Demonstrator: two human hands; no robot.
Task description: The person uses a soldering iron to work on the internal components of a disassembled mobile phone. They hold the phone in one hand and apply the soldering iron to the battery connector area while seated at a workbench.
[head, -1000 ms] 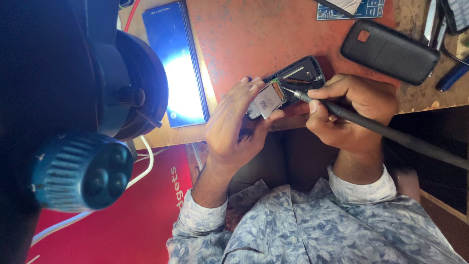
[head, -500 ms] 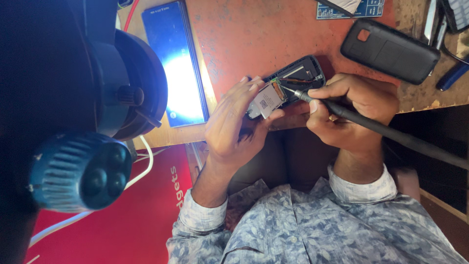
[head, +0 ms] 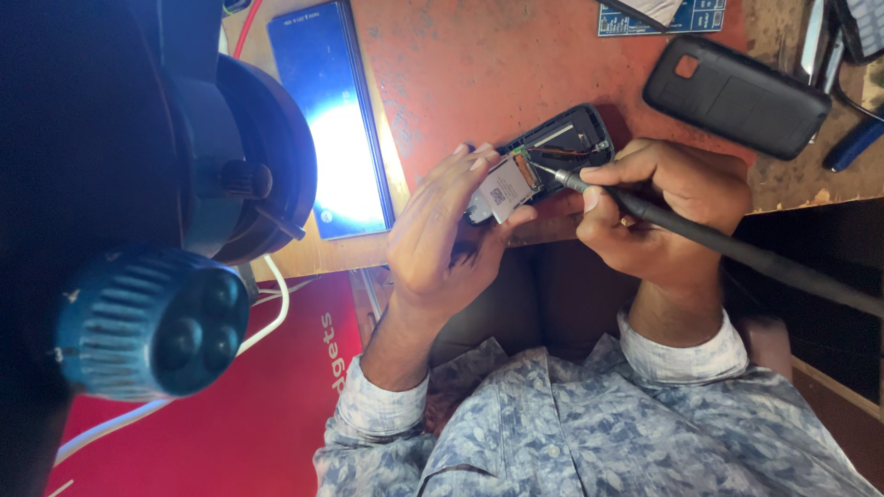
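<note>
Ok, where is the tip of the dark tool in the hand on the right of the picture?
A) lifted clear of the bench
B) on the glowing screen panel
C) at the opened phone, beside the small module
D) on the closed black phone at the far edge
C: the tool tip meets the opened phone right beside the small module that the other hand holds.

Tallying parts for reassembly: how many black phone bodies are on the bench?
2: the opened phone at centre, by the bench edge, and a closed black phone at upper right. Another may be cut off at the top-right corner.
</note>
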